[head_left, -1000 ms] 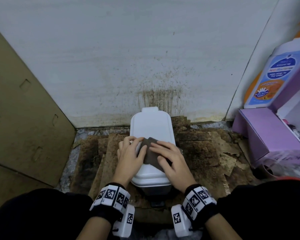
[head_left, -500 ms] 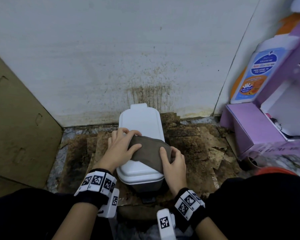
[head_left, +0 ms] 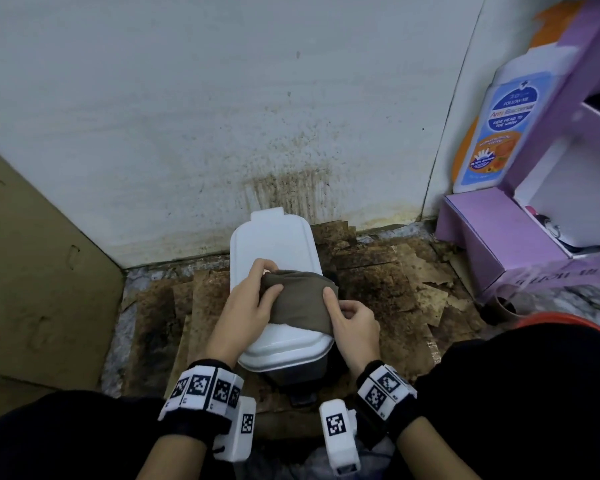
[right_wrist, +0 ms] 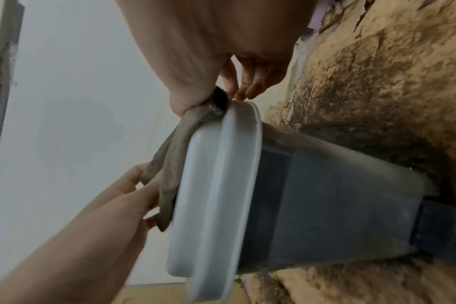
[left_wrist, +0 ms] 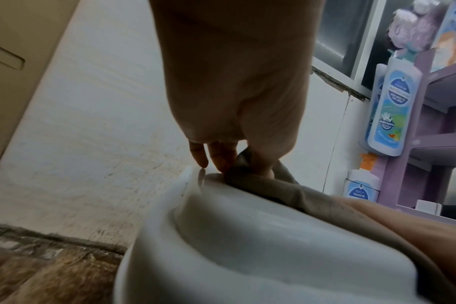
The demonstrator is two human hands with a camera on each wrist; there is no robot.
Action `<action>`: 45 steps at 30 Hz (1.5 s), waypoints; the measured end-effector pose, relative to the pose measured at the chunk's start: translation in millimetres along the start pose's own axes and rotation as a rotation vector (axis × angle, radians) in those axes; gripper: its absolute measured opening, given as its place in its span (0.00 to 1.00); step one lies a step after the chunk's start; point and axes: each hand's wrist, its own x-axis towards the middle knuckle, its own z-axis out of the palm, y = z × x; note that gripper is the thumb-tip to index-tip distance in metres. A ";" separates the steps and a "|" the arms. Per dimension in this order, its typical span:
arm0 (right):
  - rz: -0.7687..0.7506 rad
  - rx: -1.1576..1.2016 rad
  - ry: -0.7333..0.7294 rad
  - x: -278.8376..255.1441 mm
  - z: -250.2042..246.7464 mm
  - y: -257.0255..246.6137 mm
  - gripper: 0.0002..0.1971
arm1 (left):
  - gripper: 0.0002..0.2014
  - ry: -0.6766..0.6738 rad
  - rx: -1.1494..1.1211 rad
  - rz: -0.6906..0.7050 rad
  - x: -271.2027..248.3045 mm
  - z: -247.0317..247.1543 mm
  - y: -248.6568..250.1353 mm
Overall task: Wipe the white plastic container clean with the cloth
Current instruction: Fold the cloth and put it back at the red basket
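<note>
- Compared with a second ago, your right hand [head_left: 355,323] has slid off the top of the cloth [head_left: 298,301] to its right edge, and the cloth now lies spread wider across the lid instead of bunched under both palms.
- Your left hand [head_left: 248,301] pinches the cloth's left edge, thumb on top and fingers curled over the far side.
- Your right hand pinches the right edge, thumb pressed on the fabric, other fingers tucked in at the lid's rim.
- Gripping both ends probably keeps the cloth taut, so you can drag it flat along the lid.
- White plastic container [head_left: 274,244] stands on the stained cardboard [head_left: 388,282] on the floor, far end close to the spattered wall [head_left: 257,116]. Cloth covers the middle of the lid; the far and near parts are bare.
- Head view alone shows the whole layout: both hands, cloth span, purple shelf [head_left: 499,237] and soap bottle [head_left: 496,126] to the right, well apart from the container.
- Left wrist view adds that the left fingertips [left_wrist: 203,156] touch the lid's raised edge, with the cloth [left_wrist: 286,189] bunched under the thumb.
- Right wrist view alone shows the container's dark translucent body [right_wrist: 325,195] under the white lid [right_wrist: 216,174], and the cloth [right_wrist: 174,156] hanging over the lid edge between both hands.
</note>
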 end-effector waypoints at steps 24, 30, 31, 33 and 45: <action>-0.456 -0.145 0.114 2.7 -143.9 -94.1 0.20 | 0.13 0.149 -0.373 0.000 45.7 41.0 128.1; -0.640 -0.548 0.212 -10.8 -285.6 -138.4 0.18 | 0.06 -0.003 -0.398 0.242 86.3 68.4 241.2; -0.649 -0.560 0.243 -15.6 -308.0 -141.0 0.18 | 0.06 -0.022 -0.360 0.313 92.6 76.2 258.0; -0.632 -0.566 0.291 -23.2 -347.7 -136.1 0.19 | 0.07 -0.095 -0.269 0.443 104.6 95.6 286.3; -0.210 -0.426 0.412 16.3 -433.8 80.6 0.12 | 0.12 -0.704 0.101 0.693 149.2 310.6 316.1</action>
